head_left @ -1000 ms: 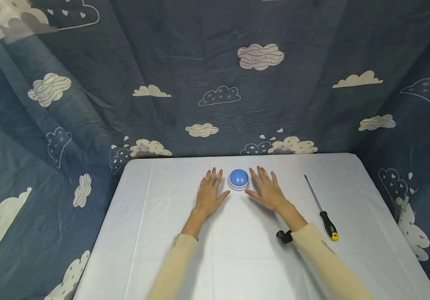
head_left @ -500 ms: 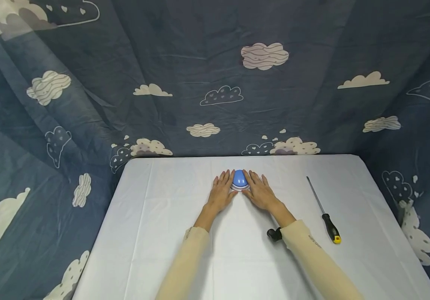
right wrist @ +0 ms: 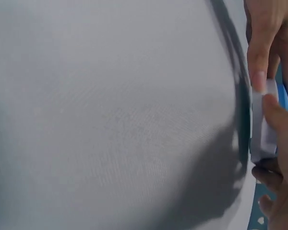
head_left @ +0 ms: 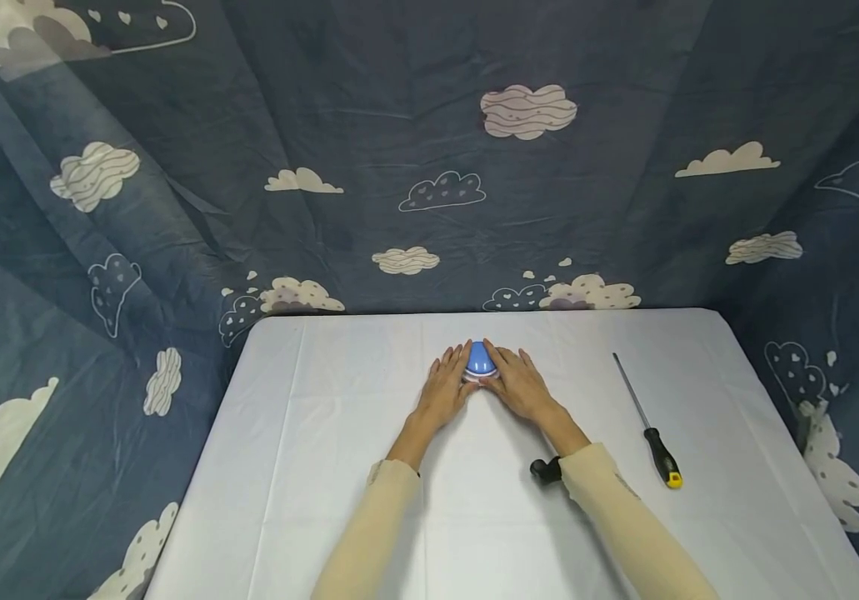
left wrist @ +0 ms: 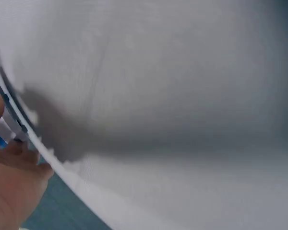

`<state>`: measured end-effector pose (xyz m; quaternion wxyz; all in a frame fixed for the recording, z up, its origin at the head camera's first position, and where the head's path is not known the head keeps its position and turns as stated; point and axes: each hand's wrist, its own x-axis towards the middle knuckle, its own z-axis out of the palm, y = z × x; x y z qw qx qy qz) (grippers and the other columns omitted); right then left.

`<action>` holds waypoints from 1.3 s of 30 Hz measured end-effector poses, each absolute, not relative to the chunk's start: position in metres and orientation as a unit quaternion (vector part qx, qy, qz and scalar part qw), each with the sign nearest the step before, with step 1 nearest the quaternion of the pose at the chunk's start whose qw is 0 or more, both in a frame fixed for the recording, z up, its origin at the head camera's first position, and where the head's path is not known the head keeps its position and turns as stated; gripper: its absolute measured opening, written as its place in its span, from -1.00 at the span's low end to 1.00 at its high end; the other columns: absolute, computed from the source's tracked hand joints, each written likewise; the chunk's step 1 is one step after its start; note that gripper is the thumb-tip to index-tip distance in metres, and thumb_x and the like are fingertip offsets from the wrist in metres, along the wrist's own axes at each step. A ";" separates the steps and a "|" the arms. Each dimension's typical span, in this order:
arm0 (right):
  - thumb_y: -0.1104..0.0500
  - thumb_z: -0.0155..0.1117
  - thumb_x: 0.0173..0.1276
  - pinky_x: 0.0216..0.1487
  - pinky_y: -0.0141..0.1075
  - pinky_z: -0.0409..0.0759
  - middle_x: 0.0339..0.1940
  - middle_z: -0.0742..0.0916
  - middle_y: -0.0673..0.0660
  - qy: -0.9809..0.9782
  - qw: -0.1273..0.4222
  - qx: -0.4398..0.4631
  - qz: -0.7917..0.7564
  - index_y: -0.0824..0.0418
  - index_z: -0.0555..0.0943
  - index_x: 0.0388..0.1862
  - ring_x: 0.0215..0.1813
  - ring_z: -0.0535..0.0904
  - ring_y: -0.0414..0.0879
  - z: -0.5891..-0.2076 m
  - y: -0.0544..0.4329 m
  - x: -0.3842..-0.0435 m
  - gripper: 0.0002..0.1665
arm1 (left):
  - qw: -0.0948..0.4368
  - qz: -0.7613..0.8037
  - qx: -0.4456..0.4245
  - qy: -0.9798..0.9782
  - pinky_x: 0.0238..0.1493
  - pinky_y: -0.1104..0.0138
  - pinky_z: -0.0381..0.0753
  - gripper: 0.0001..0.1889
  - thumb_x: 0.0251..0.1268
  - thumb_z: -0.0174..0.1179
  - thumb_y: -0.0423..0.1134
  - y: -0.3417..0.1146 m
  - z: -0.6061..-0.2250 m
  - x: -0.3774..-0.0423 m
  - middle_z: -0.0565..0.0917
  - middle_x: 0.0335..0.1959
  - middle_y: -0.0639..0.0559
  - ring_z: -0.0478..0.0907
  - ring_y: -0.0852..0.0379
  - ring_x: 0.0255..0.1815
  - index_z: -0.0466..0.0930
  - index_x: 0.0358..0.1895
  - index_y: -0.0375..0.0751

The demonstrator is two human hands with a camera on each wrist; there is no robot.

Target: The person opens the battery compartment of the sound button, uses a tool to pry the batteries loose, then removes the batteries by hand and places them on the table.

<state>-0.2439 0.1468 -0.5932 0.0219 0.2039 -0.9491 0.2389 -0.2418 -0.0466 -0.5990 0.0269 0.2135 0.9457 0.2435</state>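
Note:
A blue-domed push button (head_left: 481, 358) with a white round base sits near the far edge of the table, between both hands. My left hand (head_left: 442, 393) holds its left side, with the thumb along the near edge. On the other side, my right hand (head_left: 521, 392) holds it in the same way. The right wrist view gives a side look at the white base (right wrist: 265, 134), with both thumbs on it. In the left wrist view, only part of the left hand (left wrist: 14, 187) and a sliver of the button are visible. Fingers cover the dome's sides.
To the right of the hands lies a screwdriver (head_left: 652, 433) with a black and yellow handle. The table (head_left: 324, 467) wears a white cloth. A dark blue cloud-patterned curtain (head_left: 354, 233) stands behind it and at the sides.
Both hands have moved inward from beside the push button and taken hold of its sides. The screwdriver has stayed in its place on the table.

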 end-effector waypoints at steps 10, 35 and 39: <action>-0.10 0.20 0.57 0.47 0.30 0.42 0.45 0.54 0.39 -0.917 -0.037 0.202 0.342 0.07 0.22 0.67 0.47 0.46 0.36 -0.571 0.158 -0.238 -0.20 | 0.021 0.414 0.214 0.885 0.61 0.07 0.34 -0.33 0.62 0.03 -0.03 -0.058 -0.585 -0.232 0.37 0.57 -0.21 0.35 -0.14 0.58 0.11 0.66 -0.11; 0.02 -0.04 0.72 0.37 0.15 0.59 0.39 0.56 0.52 -0.782 -0.161 0.141 0.586 0.12 0.16 0.69 0.26 0.66 0.35 -0.567 0.176 -0.235 -0.33 | 0.080 0.628 0.135 0.762 0.51 0.08 0.47 -0.46 0.64 -0.12 -0.45 -0.064 -0.573 -0.232 0.34 0.59 -0.14 0.33 -0.09 0.59 0.38 0.55 0.03; 0.05 -0.12 0.75 0.20 0.18 0.69 0.16 0.66 0.57 -0.758 -0.163 0.154 0.613 0.09 0.13 0.70 0.06 0.73 0.42 -0.567 0.176 -0.233 -0.37 | 0.087 0.630 0.148 0.758 0.48 0.03 0.52 -0.47 0.66 -0.14 -0.43 -0.065 -0.573 -0.232 0.35 0.60 -0.06 0.36 -0.08 0.58 0.36 0.56 0.02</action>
